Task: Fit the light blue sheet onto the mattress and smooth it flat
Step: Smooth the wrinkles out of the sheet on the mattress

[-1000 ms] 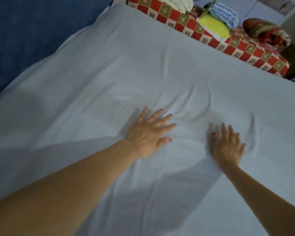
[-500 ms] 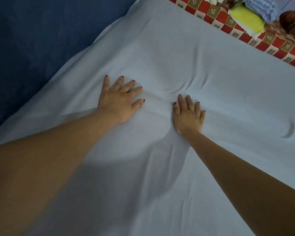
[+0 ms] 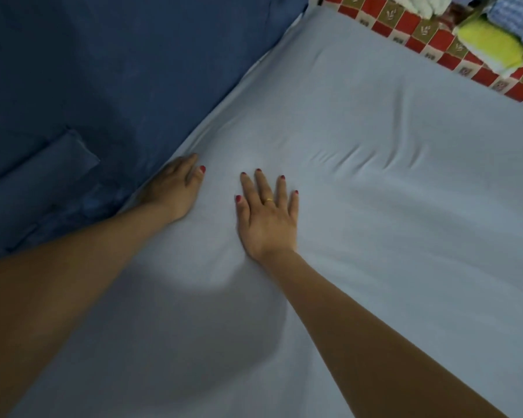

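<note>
The light blue sheet (image 3: 375,206) covers the mattress and fills most of the view, with a few shallow creases right of centre. My right hand (image 3: 267,218) lies flat on it, palm down, fingers spread, a ring on one finger. My left hand (image 3: 172,188) rests at the sheet's left edge, where the sheet meets a dark blue surface; its fingertips dip over that edge and are partly hidden. Neither hand holds anything that I can see.
A dark blue surface (image 3: 103,70) runs along the left side of the mattress. At the far end, a red and gold chequered cloth (image 3: 420,34) carries folded textiles: a yellow one (image 3: 489,46), a blue checked one (image 3: 517,16) and a white one (image 3: 417,3).
Both hands have slid left across the sheet. The left hand has gone from the middle of the sheet to its left edge, and the right hand has followed. The creases now lie to their right.
</note>
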